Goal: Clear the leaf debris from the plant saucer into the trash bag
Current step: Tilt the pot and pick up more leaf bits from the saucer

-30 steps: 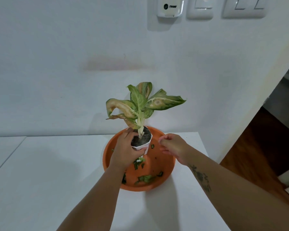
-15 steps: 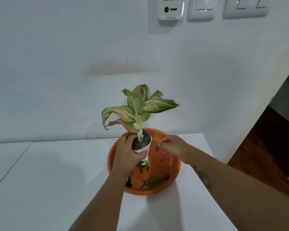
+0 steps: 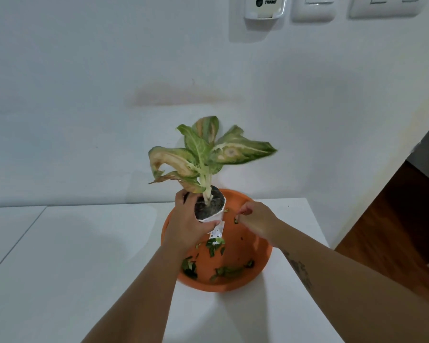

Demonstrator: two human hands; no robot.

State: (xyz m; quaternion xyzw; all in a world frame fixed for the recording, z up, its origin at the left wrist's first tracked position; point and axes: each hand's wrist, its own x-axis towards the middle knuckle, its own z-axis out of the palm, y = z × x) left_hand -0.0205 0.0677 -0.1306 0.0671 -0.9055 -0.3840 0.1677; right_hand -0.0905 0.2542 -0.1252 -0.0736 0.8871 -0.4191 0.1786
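A white table (image 3: 60, 268) fills the lower part of the view, with a thin seam running across its far left corner. Behind it rises a plain white wall (image 3: 84, 82), marked near the middle by a faint brownish stain (image 3: 183, 96). The left hand (image 3: 188, 226) grips a small white pot (image 3: 208, 218) of dark soil, fingers wrapped round its side, holding it tilted over the orange saucer (image 3: 264, 256), which sits on the table near the right edge. The plant (image 3: 208, 154) in the pot has green leaves, several browned and curled. Leaf debris (image 3: 214, 245) lies scattered inside the saucer, mostly towards its near side. The right hand (image 3: 255, 219) hovers over the saucer's far half with fingertips bunched and pointing down at one small green scrap (image 3: 235, 220) (whether they actually pinch it cannot be told). A dark tattoo (image 3: 300, 268) shows on that forearm. Past the wall's corner, at far right, lies dark wooden floor (image 3: 394, 231).

A paper label (image 3: 217, 231) hangs from the pot, its print too small to read. High on the wall, a white control unit (image 3: 264, 7) reads "TRANE", with two white switch plates (image 3: 312, 8) to its right.
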